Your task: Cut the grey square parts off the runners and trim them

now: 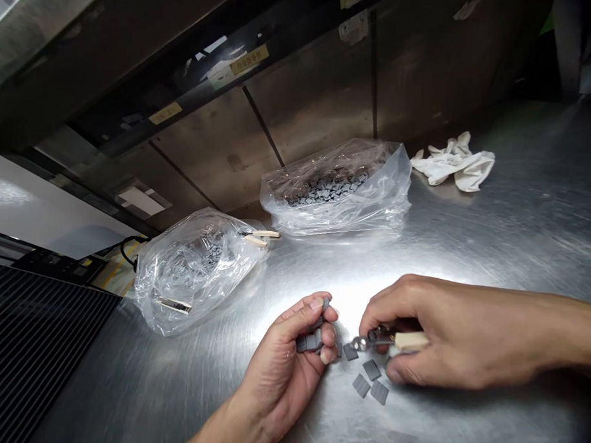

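Several small grey ribbed pieces point(309, 341) sit in my left hand point(295, 357), whose fingers are curled round them, with one piece pinched at the thumb tip. My right hand point(432, 333) is closed round a pair of nippers point(410, 341) with cream handles, their metal head toward the left hand. Some loose grey pieces point(372, 370) lie flat on the metal table point(493, 248) between and below the hands. Fingers of the right hand partly hide the nippers and perhaps a piece by the thumb.
A clear plastic bag point(344, 217) of many grey pieces lies at the back. Left of it is another clear bag point(200, 308), with cream-handled nippers point(261, 236) and a small metal-edged tool point(174, 305) on it. White gloves point(455, 164) lie back right. A black ribbed surface point(29, 341) borders the left.
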The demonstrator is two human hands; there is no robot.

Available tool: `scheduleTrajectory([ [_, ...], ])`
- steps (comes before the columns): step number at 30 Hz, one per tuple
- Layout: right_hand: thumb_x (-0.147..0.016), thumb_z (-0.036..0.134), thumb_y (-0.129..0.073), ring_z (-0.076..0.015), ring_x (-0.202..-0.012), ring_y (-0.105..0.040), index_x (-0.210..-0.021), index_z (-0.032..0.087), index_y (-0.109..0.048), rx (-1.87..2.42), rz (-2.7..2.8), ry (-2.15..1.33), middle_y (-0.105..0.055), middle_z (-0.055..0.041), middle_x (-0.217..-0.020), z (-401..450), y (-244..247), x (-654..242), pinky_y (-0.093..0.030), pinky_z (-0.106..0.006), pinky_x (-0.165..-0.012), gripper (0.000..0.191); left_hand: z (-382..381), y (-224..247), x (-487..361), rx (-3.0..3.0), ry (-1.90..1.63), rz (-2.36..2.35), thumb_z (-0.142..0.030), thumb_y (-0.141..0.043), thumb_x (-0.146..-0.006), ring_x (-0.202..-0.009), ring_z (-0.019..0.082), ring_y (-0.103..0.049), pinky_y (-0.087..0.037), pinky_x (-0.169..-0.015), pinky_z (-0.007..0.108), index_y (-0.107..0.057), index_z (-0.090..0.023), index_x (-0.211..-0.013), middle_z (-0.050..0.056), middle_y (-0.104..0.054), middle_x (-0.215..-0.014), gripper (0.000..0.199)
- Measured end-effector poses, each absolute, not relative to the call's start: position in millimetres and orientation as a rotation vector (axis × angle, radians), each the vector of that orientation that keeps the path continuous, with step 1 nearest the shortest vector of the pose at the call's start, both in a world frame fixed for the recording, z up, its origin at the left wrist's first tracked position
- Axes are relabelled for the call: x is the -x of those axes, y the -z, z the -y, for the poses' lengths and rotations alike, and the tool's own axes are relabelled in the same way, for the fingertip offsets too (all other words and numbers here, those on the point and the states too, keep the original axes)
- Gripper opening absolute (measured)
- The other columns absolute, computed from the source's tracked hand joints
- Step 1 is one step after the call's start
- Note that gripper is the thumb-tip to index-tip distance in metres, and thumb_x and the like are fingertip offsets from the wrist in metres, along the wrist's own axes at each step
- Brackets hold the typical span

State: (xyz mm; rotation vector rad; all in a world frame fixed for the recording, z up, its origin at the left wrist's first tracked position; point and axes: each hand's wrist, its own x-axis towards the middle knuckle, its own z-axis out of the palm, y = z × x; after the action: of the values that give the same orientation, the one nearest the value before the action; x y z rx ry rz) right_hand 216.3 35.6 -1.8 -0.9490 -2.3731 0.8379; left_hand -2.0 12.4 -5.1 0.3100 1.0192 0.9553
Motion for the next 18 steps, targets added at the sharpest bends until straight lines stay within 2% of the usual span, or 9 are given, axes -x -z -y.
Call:
scheduleTrajectory([
  [3,-0.069,0.008,-0.073,-0.0126,-0.064,-0.062,-0.084,0.03,-0.072,0.922,2.51,-1.06,-0.07,0.0082,-0.076,-31.2,0.4,-217.2,-0.042,-0.022,-0.056,0.027,-12.3,5.6,2.9,-0.293,-0.956,-1.022,-0.007,-0.063,-0.088,-0.055,0.007,-0.059,-0.046,-0.049,0.016,-0.067,-0.008,-0.093,0.005,-0.066,-0.077,0.007],
  [10,-0.074,0.003,-0.062,-0.0167,-0.067,-0.065,-0.092,0.031,-0.069,0.801,2.546,-0.819,-0.07,0.0039,-0.081,-26.2,8.4,-217.8,-0.043,-0.025,-0.058,0.034,-14.0,5.8,3.9,-0.29,-0.961,-1.002,-0.007,-0.059,-0.089,-0.053,0.008,-0.058,-0.045,-0.047,0.018,-0.067,-0.008,-0.11,0.006,-0.067,-0.076,0.022],
  [14,-0.075,0.003,-0.062,-0.0171,-0.069,-0.066,-0.092,0.03,-0.071,0.826,2.553,-0.86,-0.072,0.0029,-0.081,-26.8,6.5,-217.1,-0.044,-0.025,-0.059,0.033,-14.3,5.3,3.5,-0.278,-0.947,-1.008,-0.006,-0.056,-0.09,-0.052,0.009,-0.059,-0.046,-0.047,0.018,-0.067,-0.007,-0.101,0.006,-0.067,-0.074,0.016],
  [18,-0.082,0.008,-0.061,-0.0147,-0.071,-0.066,-0.094,0.029,-0.072,0.901,2.382,-1.144,-0.073,0.0052,-0.082,-31.6,-0.3,-213.2,-0.047,-0.023,-0.062,0.026,-14.5,4.3,2.5,-0.278,-0.934,-0.998,-0.007,-0.055,-0.091,-0.052,0.009,-0.06,-0.047,-0.047,0.018,-0.067,-0.008,-0.096,0.005,-0.067,-0.074,0.013],
])
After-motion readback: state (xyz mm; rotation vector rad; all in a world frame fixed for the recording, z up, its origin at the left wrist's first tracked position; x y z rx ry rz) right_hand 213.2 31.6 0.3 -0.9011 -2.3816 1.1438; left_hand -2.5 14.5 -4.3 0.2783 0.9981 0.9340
